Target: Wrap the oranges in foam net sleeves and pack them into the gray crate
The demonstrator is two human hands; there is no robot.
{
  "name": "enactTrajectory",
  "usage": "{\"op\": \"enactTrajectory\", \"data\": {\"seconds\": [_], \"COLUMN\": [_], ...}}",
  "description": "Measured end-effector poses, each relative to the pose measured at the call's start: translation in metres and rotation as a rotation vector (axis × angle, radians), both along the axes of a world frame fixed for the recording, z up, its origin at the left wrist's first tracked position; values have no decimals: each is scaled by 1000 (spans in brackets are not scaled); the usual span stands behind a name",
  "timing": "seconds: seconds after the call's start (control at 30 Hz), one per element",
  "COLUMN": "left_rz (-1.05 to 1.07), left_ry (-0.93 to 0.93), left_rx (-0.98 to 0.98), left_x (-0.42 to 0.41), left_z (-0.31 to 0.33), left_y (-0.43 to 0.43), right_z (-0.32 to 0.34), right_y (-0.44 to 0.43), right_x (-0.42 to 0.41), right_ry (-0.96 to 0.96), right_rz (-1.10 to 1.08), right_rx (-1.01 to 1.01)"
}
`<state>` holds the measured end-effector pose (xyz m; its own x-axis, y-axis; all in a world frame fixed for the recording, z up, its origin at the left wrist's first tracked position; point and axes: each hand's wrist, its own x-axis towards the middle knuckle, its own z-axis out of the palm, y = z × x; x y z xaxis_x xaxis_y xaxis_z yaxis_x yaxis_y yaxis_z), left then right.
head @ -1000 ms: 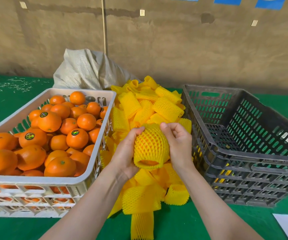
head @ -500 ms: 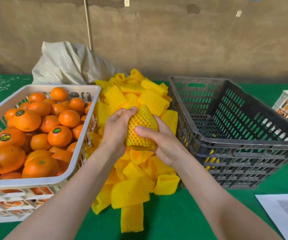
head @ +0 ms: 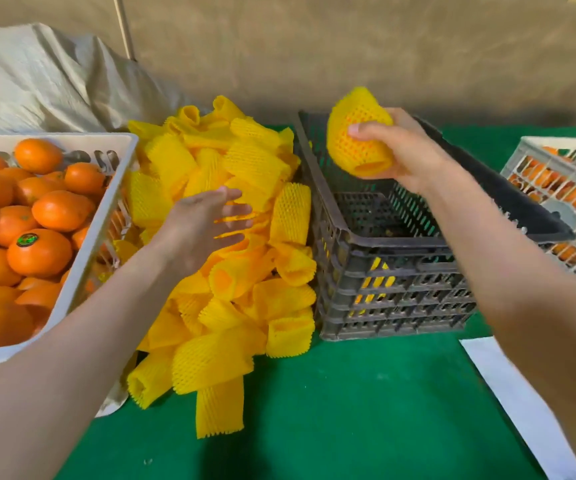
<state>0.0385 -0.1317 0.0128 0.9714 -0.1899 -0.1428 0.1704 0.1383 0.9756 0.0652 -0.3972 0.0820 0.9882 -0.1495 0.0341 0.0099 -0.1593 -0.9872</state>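
Over gray crate (head: 400,242) | right hand (head: 407,150) grips sleeved orange (head: 355,133), not yet placed | left hand (head: 200,223) open above foam sleeve pile (head: 245,299) | crate looks empty; white crate (head: 99,216) full of bare oranges (head: 39,252)

Cannot make out the fingers of the left hand (head: 196,226), smeared by motion. Cannot see the orange (head: 371,165) inside the yellow foam net sleeve (head: 352,133) gripped by the right hand (head: 400,150), bar a sliver at its open end. Cannot read the round green sticker (head: 27,240) on a loose orange (head: 42,258).
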Motion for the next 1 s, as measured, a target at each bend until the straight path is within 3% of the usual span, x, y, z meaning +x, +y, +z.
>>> {"op": "enactTrajectory", "data": {"seconds": [0.07, 0.1, 0.17, 0.23, 0.37, 0.47, 0.6, 0.77, 0.87, 0.93, 1.0], "left_rz": [28, 46, 73, 82, 96, 102, 125, 275, 119, -22, -49], "left_ry": [40, 50, 62, 73, 92, 119, 107, -96, -160, -223, -290], "left_rx": [11, 20, 42, 72, 111, 133, 195, 699, 919, 1074, 1194], "left_x": [1, 1, 3, 5, 10, 14, 19, 20, 14, 11, 7], "left_z": [-10, -13, -19, -22, -27, -31, -41, -63, -74, -79, -81], "left_y": [3, 5, 6, 7, 3, -2, -4, 6, 15, 18, 18], "right_z": [-16, -26, -48, -66, -90, -106, -109, -110, -111, -105, -95], "right_y": [-25, -34, -46, -47, -42, -44, -47, -46, -47, -46, -43], "right_x": [25, 35, 53, 63, 71, 74, 75, 77, 80, 83, 86], "right_ry": [155, 225, 356, 516, 744, 749, 710, 758, 840, 715, 429], "right_rz": [-41, -14, 167, 374, 569, 633, 596, 598, 612, 552, 393], "right_rx": [-312, -565, -1108, -1383, -1517, -1622, -1547, -1468, -1393, -1402, -1441]}}
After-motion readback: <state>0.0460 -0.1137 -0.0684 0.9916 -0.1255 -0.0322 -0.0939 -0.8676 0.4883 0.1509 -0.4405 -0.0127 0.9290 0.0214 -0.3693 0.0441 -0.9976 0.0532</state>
